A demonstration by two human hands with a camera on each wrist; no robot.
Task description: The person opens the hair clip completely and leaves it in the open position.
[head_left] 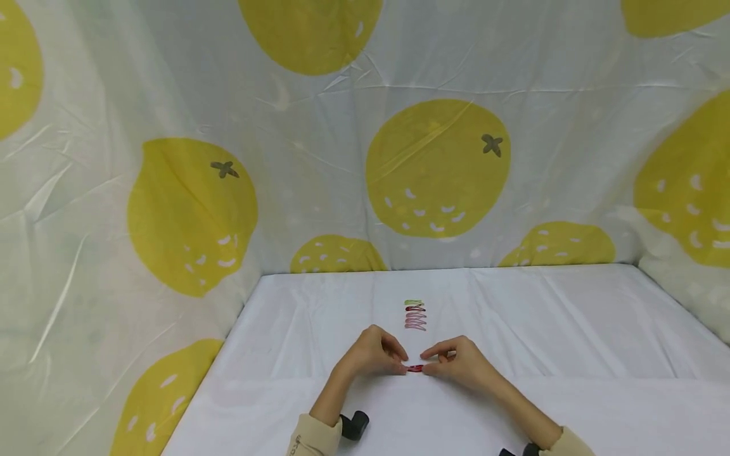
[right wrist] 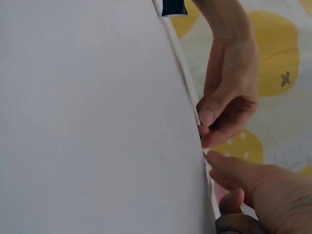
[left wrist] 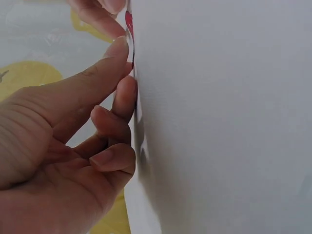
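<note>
A small dark red hair clip (head_left: 415, 368) lies low over the white table, stretched between my two hands. At its left end my left hand (head_left: 373, 353) holds it, thumb and fingertips right at the clip. My right hand (head_left: 462, 364) meets the other end with its thumb, the index finger bent above. In the left wrist view a red bit of the clip (left wrist: 129, 20) shows between the hands, seen edge-on along the tabletop. Its ends are hidden by the fingertips. Beyond the hands a column of thin clips (head_left: 415, 320) in light green, dark red and pink lies on the cloth.
A white cloth covers the table (head_left: 570, 329), with creases running across it. Behind and beside it hangs a pale curtain (head_left: 319, 171) printed with large yellow lemons. A black wrist camera (head_left: 355, 425) sits at the left cuff.
</note>
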